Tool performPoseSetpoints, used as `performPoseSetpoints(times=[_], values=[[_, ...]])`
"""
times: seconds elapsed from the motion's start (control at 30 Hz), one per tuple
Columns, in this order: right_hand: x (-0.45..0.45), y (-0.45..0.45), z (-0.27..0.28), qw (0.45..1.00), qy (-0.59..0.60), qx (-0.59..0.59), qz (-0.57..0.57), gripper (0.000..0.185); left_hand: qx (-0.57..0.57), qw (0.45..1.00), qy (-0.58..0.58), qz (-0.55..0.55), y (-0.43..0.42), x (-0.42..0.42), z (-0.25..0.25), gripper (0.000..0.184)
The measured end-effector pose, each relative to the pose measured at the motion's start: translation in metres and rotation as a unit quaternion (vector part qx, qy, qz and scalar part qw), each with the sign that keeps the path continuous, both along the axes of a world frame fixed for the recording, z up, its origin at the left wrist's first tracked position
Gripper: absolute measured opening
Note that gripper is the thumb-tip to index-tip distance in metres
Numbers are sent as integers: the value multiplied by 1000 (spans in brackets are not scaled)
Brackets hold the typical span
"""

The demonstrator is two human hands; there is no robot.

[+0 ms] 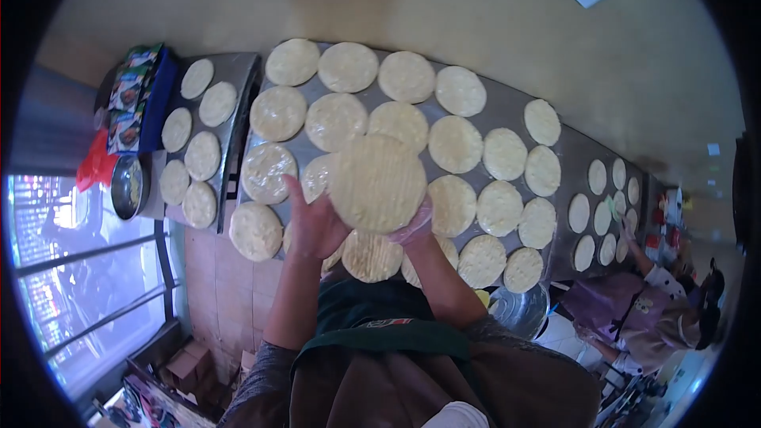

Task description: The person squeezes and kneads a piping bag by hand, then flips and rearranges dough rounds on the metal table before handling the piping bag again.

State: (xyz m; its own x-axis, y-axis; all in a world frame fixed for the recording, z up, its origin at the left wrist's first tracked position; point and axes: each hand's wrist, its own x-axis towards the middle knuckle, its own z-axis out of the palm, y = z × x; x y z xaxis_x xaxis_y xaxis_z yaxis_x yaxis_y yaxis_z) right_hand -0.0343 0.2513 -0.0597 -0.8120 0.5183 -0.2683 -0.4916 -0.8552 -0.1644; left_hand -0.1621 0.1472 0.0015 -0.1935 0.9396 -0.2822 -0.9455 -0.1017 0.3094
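Note:
A pale, flat round cake layer (377,184) with faint ridges is raised over the metal table, between my two hands. My left hand (317,222) grips its left edge, thumb pointing up and fingers partly hidden behind it. On the lower right edge is my right hand (415,222), in a clear plastic glove, also closed on the layer. Beneath and around lie rows of similar rounds, some with a wet shine, such as a glossy round (269,173) at left and a ridged round (372,256) just below the held one.
A side table (226,139) at left carries several smaller rounds. Beyond it are a blue crate (161,103) of packets and a metal bowl (129,188). A large metal basin (521,308) stands by the front edge. At right, a co-worker (634,313) reaches over another table of rounds.

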Motion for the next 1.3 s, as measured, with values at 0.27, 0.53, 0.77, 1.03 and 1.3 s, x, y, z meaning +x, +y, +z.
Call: performPoseSetpoints(times=[0.27,0.53,0.77,1.03,1.3], values=[[101,125,20,979,6,59,-193,71,-190,925,327,-43,47,65,-4,92],[168,327,-49,966,-78,157,-191,85,-657,690,119,280,-156,123,-139,72],[160,376,-66,964,-216,73,-135,101,-406,880,-148,199,-184,159,-200,111],[160,416,-108,890,-426,146,-68,97,-358,886,-177,235,-141,171,-175,115],[209,400,-83,554,-706,441,-17,60,-327,894,-190,240,-146,168,-190,116]])
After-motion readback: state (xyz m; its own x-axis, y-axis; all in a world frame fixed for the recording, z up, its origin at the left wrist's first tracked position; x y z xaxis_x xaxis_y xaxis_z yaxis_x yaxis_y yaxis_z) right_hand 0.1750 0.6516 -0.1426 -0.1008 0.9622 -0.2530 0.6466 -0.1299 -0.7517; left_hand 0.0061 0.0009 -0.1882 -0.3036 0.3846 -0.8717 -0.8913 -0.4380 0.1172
